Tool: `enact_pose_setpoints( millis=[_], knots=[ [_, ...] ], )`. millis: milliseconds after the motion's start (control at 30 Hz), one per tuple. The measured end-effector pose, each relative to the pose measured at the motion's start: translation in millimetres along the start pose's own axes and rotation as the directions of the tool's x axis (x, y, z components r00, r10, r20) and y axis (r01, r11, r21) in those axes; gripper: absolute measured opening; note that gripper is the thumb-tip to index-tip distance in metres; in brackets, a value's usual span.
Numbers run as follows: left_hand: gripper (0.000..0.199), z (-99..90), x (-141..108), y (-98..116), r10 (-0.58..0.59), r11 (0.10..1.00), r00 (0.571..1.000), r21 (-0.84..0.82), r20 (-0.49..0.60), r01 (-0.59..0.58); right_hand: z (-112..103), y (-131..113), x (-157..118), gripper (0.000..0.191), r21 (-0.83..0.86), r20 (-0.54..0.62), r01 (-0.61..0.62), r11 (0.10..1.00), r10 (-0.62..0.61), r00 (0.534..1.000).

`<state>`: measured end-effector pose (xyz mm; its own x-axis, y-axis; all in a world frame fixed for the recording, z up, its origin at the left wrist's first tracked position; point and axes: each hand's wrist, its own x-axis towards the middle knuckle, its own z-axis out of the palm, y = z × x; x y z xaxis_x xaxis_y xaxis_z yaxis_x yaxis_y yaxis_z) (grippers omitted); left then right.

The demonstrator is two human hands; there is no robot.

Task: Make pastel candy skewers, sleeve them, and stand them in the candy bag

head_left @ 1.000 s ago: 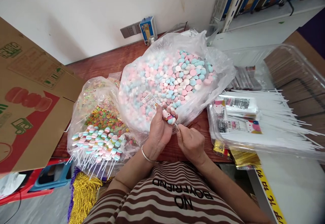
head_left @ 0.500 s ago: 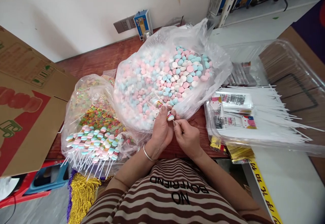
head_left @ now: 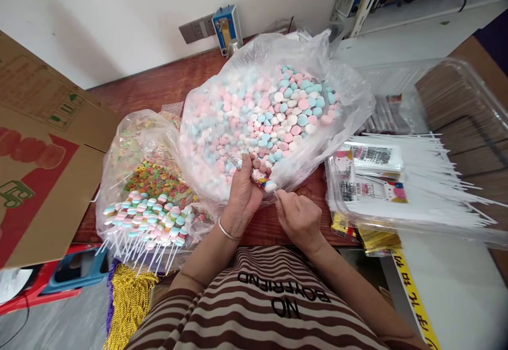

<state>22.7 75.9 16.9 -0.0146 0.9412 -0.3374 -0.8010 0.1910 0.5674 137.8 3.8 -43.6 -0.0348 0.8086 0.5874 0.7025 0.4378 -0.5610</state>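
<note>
The left hand [head_left: 246, 196], with a bangle [head_left: 227, 232] at its wrist, has its thumb and fingers closed around a small candy lollipop [head_left: 270, 186] and a clear printed wrapper [head_left: 234, 160], whose far end sticks out past the thumb. The right hand [head_left: 300, 217] is curled narrow just beside it, thumb and forefinger pinching the lollipop's short visible stick near the candy. The lollipop lies between the two hands, over the near edge of a large clear bag [head_left: 351, 88] full of pink, blue and white button candies [head_left: 296, 112]. To the left, a smaller clear bag [head_left: 124, 133] holds colourful ring candies [head_left: 153, 178], and a bunch of layered lollipops [head_left: 153, 219] rests on its near side, sticks toward the person. To the right, a clear plastic tray [head_left: 334, 202] contains white sticks [head_left: 426, 167] and stacked printed wrappers [head_left: 375, 158]. Gold twist ties [head_left: 379, 240] lie at the tray's near side, and a cardboard box [head_left: 43, 191] stands at far left.
</note>
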Motion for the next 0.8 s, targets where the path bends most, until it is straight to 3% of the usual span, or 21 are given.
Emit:
enact_pose_setpoints(
  millis=[67,100,133,200,233,267,300,333,367,433,500,567,600,633,700,800],
  knots=[
    [0.033,0.5,0,1,0.004,0.999,0.999,-0.038,0.035,-0.003,-4,-3,1,0.025,0.305,0.137,-0.211,0.929,0.177,0.975],
    [0.035,0.9,-1,2,0.004,0.998,0.998,-0.056,0.06,0.0,-6,-5,2,0.027,0.478,0.261,-0.367,0.798,0.27,0.927],
    [0.037,1.5,-1,3,0.002,0.997,0.996,-0.071,0.085,0.004,-9,-7,3,0.028,0.608,0.407,-0.521,0.599,0.328,0.853],
    [0.039,2.8,-3,3,-0.008,0.997,0.993,-0.078,0.118,0.017,-12,-12,7,0.03,0.679,0.658,-0.717,0.155,0.305,0.689],
    [0.04,3.4,-4,3,-0.013,0.998,0.992,-0.064,0.122,0.021,-12,-15,9,0.031,0.657,0.731,-0.754,-0.014,0.257,0.633],
    [0.041,3.7,-5,2,-0.019,0.999,0.993,-0.041,0.118,0.024,-12,-17,10,0.031,0.629,0.772,-0.767,-0.123,0.214,0.599],
    [0.042,3.7,-7,0,-0.025,1.0,0.993,-0.013,0.116,0.026,-11,-18,11,0.032,0.612,0.79,-0.772,-0.174,0.187,0.584],
    [0.043,3.5,-8,-3,-0.03,1.0,0.992,0.011,0.119,0.029,-10,-19,12,0.032,0.616,0.786,-0.771,-0.161,0.187,0.589],
    [0.043,3.0,-10,-6,-0.034,0.999,0.991,0.026,0.129,0.031,-9,-19,12,0.033,0.649,0.749,-0.758,-0.065,0.229,0.621],
    [0.04,1.8,-13,-13,-0.037,0.999,0.989,0.029,0.146,0.033,-5,-17,12,0.035,0.685,0.589,-0.681,0.259,0.353,0.727],
    [0.037,0.9,-16,-19,-0.047,0.999,0.99,0.031,0.132,0.044,-2,-14,11,0.035,0.59,0.363,-0.541,0.6,0.402,0.841],
    [0.036,0.6,-16,-22,-0.06,0.998,0.994,0.042,0.095,0.056,1,-10,10,0.03,0.365,0.161,-0.346,0.864,0.308,0.938],
    [0.036,0.7,-16,-23,-0.059,0.997,0.995,0.044,0.078,0.056,1,-8,9,0.026,0.221,0.086,-0.228,0.948,0.214,0.973],
    [0.036,0.6,-15,-23,-0.051,0.998,0.997,0.042,0.064,0.048,1,-7,8,0.024,0.057,0.025,-0.099,0.993,0.098,0.995],
    [0.036,0.3,-12,-21,-0.018,0.999,0.999,0.042,0.05,0.016,1,-6,5,0.022,-0.175,-0.022,0.075,0.982,-0.08,0.997],
    [0.037,-0.9,-10,-17,-0.002,0.998,0.997,0.061,0.081,-0.003,0,-4,1,0.02,-0.199,-0.022,0.09,0.976,-0.096,0.995]
  ],
)
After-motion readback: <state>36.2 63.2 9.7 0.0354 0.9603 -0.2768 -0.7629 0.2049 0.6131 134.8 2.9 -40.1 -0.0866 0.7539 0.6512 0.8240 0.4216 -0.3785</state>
